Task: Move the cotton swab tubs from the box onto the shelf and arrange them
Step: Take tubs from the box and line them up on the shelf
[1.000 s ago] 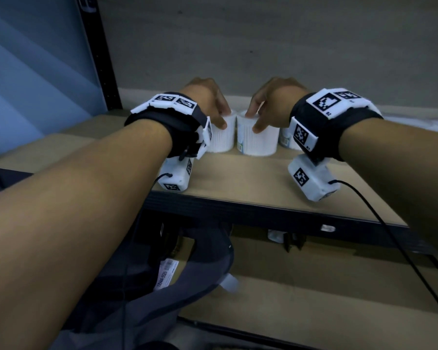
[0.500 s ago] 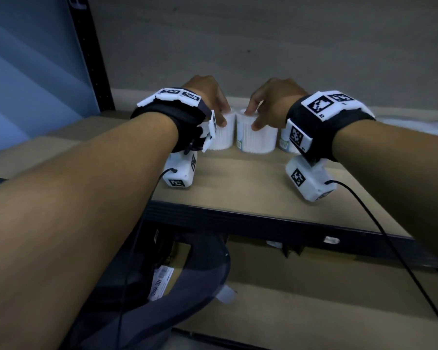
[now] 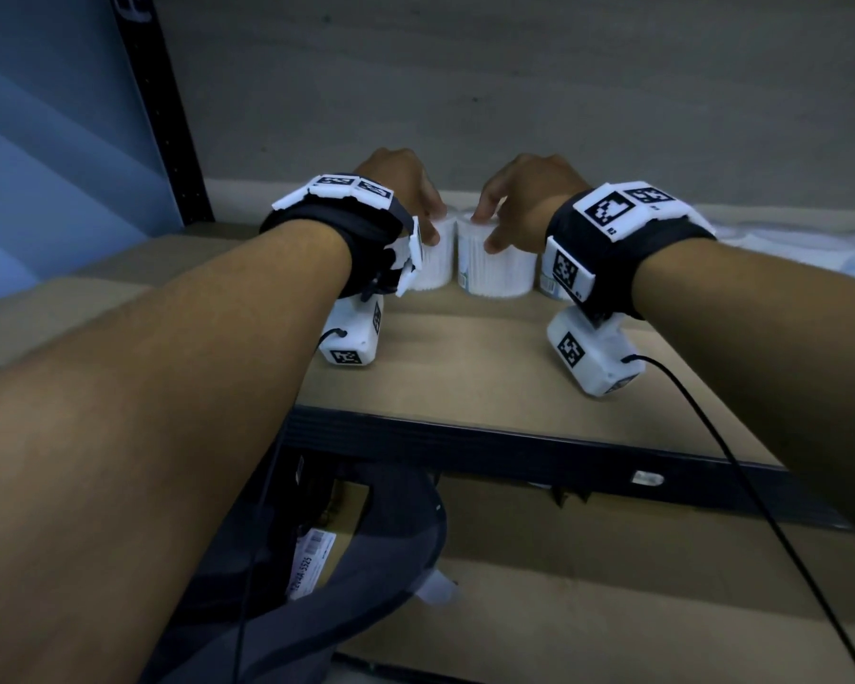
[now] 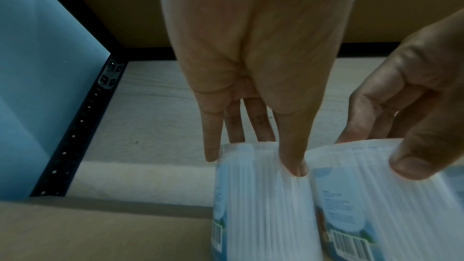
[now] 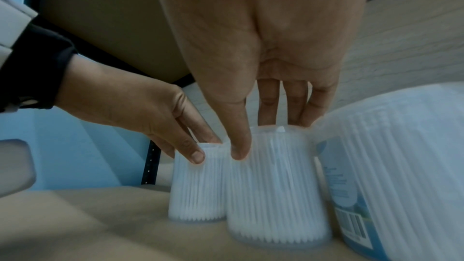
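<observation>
Three white cotton swab tubs stand in a row near the back of the brown shelf [image 3: 465, 367]. My left hand [image 3: 425, 224] grips the top of the left tub [image 3: 435, 269] [image 4: 261, 205], thumb in front and fingers behind. Beside it, my right hand [image 3: 484, 234] [image 5: 266, 134] grips the top of the middle tub [image 3: 494, 274] [image 5: 271, 195] the same way. These two tubs touch side by side. The third tub [image 3: 546, 286] [image 5: 401, 166] stands right of the middle one, partly hidden by my right wrist.
A black shelf upright [image 3: 169, 120] and a blue wall [image 3: 45, 165] close off the left side. The shelf's black front edge [image 3: 465, 441] runs below my wrists. Underneath are a lower shelf board [image 3: 613, 585] and a dark grey bag-like thing [image 3: 366, 575] with a white label.
Both hands keep their hold on the same two tubs. Only small shifts show, and my head view has dipped a little.
</observation>
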`<state>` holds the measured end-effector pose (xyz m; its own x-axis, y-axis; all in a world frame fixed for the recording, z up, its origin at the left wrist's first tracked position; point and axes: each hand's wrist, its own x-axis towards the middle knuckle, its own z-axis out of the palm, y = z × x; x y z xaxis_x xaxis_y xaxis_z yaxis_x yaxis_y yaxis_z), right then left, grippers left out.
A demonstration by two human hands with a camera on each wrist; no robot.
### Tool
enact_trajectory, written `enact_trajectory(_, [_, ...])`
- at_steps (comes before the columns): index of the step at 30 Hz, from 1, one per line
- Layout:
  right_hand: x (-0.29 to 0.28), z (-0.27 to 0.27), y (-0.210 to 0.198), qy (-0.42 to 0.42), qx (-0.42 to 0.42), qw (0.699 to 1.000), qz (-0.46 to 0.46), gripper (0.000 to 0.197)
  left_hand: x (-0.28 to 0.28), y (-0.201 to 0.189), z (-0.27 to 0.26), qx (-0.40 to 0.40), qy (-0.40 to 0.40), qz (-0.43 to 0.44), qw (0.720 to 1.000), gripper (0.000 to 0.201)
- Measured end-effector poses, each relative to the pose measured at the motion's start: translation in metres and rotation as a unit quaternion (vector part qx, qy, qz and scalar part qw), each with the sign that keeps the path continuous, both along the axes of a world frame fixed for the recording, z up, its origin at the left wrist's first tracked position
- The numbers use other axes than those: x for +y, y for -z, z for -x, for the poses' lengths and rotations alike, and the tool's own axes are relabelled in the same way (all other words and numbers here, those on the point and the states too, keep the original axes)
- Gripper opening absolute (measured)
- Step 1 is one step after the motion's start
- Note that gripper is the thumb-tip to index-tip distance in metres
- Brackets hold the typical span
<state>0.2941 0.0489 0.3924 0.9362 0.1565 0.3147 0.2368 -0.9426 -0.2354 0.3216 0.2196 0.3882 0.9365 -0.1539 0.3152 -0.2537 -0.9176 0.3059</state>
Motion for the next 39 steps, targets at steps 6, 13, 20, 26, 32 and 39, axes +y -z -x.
enact_trajectory(6, [0.003,0.002,0.000,0.018,-0.004,1.000,0.003,0.031,0.000,0.001,0.006,-0.002,-0.002,-0.019,1.000,0.045])
enact_trajectory(13, [0.000,0.014,-0.001,0.007,0.033,0.999,0.039,0.045,-0.002,0.003,0.020,0.058,0.004,-0.097,0.994,0.070])
enact_trajectory(20, [-0.019,0.048,-0.003,-0.006,0.014,0.996,0.083,0.069,0.001,0.001,0.051,0.058,-0.002,-0.101,0.993,0.092])
enact_trajectory(26, [-0.050,0.085,0.000,-0.004,0.013,0.996,0.090,0.066,-0.007,-0.009,0.094,0.015,0.035,-0.091,0.995,0.072])
enact_trajectory(32, [-0.082,0.135,0.008,-0.026,0.019,0.996,0.089,0.056,-0.022,0.002,0.135,0.035,0.082,-0.071,0.994,0.063])
enact_trajectory(39, [-0.109,0.197,0.018,-0.046,0.024,0.997,0.057,0.044,-0.046,0.009,0.179,0.017,0.148,-0.067,0.987,0.049])
